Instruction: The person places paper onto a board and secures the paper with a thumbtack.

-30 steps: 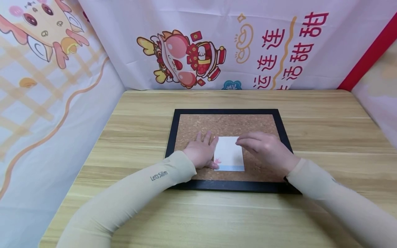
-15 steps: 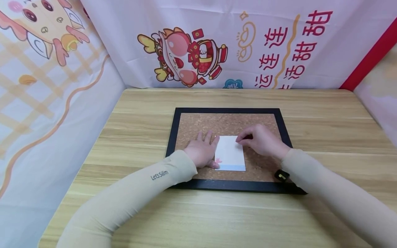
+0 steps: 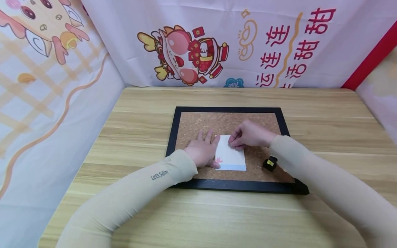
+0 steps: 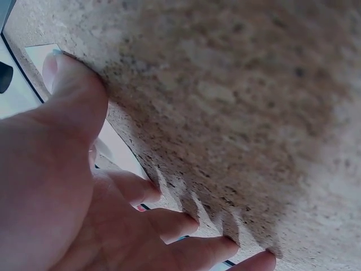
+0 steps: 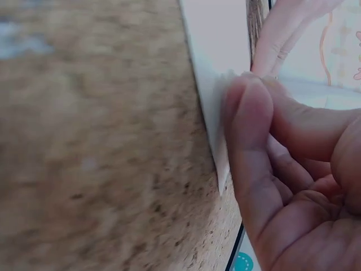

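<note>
A white note sheet (image 3: 229,158) with a pale blue strip along its lower edge and a pink print lies on the cork board (image 3: 195,120). My left hand (image 3: 201,151) rests spread on the cork at the note's left side, its thumb on the lower left corner. In the left wrist view the left hand's fingertips (image 4: 189,223) touch the cork. My right hand (image 3: 251,134) is over the note's upper right part, thumb and forefinger pinched together. A small pale, clear-looking piece (image 5: 246,75) shows at their tips; the fingers hide most of it, so its kind is unclear.
A black frame (image 3: 229,185) edges the cork board, which lies on a wood-grain table (image 3: 145,117). A small black device with a yellow mark (image 3: 270,163) sits at the right wrist. Printed cloths (image 3: 111,34) hang behind and at the sides.
My right hand has moved left from the note's right edge over its upper right part, its fingers drawing into a pinch and its wrist turning. My left hand has stayed in place.
</note>
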A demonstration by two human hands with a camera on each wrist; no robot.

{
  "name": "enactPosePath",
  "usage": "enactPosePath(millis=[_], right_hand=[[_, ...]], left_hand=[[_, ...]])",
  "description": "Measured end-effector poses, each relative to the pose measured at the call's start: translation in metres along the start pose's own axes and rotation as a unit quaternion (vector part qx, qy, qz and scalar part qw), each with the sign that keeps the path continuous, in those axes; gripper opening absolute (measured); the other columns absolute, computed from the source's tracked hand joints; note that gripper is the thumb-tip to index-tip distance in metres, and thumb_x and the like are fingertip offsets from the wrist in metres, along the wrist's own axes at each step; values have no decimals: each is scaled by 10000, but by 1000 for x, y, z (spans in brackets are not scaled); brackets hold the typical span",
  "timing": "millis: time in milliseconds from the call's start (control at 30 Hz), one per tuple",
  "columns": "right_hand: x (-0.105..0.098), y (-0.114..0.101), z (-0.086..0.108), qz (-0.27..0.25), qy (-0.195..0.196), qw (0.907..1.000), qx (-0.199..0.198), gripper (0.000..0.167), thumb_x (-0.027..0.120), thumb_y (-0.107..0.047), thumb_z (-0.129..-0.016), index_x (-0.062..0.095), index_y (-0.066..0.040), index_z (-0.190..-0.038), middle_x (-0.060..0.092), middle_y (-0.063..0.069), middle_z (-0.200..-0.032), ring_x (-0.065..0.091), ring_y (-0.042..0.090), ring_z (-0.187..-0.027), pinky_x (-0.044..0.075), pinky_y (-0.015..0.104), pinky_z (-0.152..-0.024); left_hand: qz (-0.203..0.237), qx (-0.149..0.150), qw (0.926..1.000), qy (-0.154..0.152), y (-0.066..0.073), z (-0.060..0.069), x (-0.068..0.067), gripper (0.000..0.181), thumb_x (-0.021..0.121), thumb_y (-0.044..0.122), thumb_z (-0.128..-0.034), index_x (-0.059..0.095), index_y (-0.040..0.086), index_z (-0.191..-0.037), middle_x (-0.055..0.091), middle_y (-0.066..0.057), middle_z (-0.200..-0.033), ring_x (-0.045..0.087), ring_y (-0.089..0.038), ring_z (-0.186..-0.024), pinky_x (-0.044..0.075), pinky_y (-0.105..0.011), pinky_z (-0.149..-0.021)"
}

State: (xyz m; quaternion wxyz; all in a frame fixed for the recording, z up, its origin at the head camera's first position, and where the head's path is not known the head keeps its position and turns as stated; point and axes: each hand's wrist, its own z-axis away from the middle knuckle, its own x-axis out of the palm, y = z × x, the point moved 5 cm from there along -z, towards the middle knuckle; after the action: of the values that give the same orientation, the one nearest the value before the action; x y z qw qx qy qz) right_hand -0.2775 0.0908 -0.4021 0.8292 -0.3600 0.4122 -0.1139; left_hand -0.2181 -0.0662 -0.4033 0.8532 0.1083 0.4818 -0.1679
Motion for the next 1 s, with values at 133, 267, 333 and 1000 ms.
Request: enactPosePath(millis=[133, 267, 333, 1000], right_hand=[[0, -3, -9, 24, -349, 9991, 222, 79, 700, -76, -923, 772, -80, -957, 723, 54, -860, 665, 173, -713, 560, 319, -689], [0, -7, -16, 46, -653, 9969, 428, 79, 684, -52, -930, 760, -53, -954, 714, 76, -864, 656, 168, -713, 556, 309, -694], [0, -11, -19, 154, -775, 9956, 495, 86, 675, -43, -934, 760, -50, -942, 713, 80, -856, 653, 167, -713, 557, 305, -693], [6, -36, -36, 1110, -1081, 9800, 1248, 76, 689, -28, -919, 740, -61, -874, 681, 91, -815, 631, 161, -621, 551, 276, -610]], left_hand=[[-7, -5, 10000, -27, 0, 0, 0, 1007, 614, 588, -889, 57, 152, -1606, -16, -155, -1650, 43, -447, -1475, 287, -582, -1104], [-7, 10, 10000, -11, 1, 0, 0, 1012, 616, 591, -884, 63, 148, -1606, -10, -165, -1648, 45, -457, -1472, 288, -591, -1099], [-6, 3, 10000, -23, 1, 0, 0, 1011, 616, 592, -883, 65, 148, -1606, -10, -166, -1647, 40, -459, -1471, 288, -596, -1098], [-121, 9, 9999, -40, 0, 0, 0, 1009, 626, 594, -875, 81, 161, -1606, -17, -156, -1650, 36, -473, -1467, 282, -631, -1083]])
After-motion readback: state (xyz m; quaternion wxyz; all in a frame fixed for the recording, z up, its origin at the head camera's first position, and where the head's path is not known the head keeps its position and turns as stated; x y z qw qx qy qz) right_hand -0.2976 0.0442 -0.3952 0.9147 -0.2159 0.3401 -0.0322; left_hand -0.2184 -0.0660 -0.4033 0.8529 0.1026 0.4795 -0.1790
